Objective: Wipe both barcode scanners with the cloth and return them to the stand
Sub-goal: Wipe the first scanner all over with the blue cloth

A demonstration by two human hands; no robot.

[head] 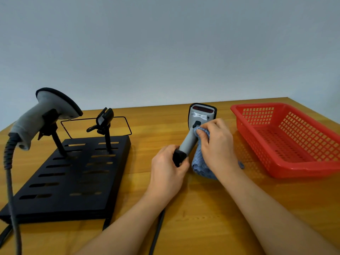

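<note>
A grey and black barcode scanner (199,118) is held above the table with its scan window facing me. My left hand (168,170) grips the black butt of its handle. My right hand (217,142) holds a blue cloth (199,162) bunched against the right side of the grey handle. A second grey scanner (46,115) sits in the left holder of the black stand (73,173), its coiled cable hanging down at the left. The stand's right holder (104,118) holds nothing.
A red plastic basket (287,138) stands at the right on the wooden table (202,218). A black cable (156,234) runs off under my left forearm toward the near edge. A thin black wire frame (127,126) lies behind the stand.
</note>
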